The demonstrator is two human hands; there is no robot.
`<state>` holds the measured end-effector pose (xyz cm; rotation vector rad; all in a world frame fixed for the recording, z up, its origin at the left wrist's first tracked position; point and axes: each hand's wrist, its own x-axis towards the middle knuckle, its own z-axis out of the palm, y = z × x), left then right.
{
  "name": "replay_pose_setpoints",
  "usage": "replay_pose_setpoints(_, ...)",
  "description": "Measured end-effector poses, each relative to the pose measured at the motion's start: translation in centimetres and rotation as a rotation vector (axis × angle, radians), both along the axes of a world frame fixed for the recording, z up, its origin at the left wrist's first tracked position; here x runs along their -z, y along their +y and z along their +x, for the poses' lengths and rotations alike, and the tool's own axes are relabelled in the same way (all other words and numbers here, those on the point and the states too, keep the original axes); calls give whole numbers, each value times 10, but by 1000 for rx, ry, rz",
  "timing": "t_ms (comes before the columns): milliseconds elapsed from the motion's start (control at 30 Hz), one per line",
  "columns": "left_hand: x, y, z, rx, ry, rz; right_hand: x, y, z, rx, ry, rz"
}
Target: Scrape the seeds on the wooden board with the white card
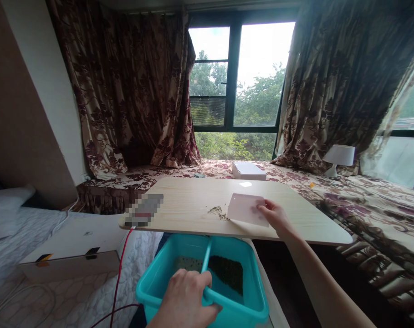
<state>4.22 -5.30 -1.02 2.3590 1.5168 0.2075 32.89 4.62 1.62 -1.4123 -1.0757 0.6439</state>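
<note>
My right hand point(275, 216) pinches the right edge of a thin, pale pink plastic sheet point(245, 209), which is tilted over the light wood tabletop point(186, 196). At the sheet's left edge lies a small scatter of dark grains point(217, 211). Below the table's near edge is a teal plastic bin point(145, 291) with a bar across its middle. My left hand point(186, 296) is closed around the near end of that bar point(207, 255). Dark grains point(229, 273) cover part of the bin's right side, and a thinner scatter point(189, 263) is in its left side.
A blurred-out device point(147, 209) with a red cable point(121, 269) lies at the table's left end. A white box point(80, 246) sits on the bed to the left. Behind the table are another white box point(248, 171) and a small lamp point(339, 157).
</note>
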Motion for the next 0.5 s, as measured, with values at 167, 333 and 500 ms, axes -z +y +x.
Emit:
replay_pose_setpoints(167, -2, -1, -1, 0, 6, 14, -1, 0, 2, 11, 2, 2)
replay_pose_setpoints(333, 1, 2, -4, -2, -8, 0, 0, -8, 8, 38, 41, -2)
replay_pose_setpoints(500, 3, 3, -6, -12, -31, 15, 3, -18, 9, 11, 53, -10)
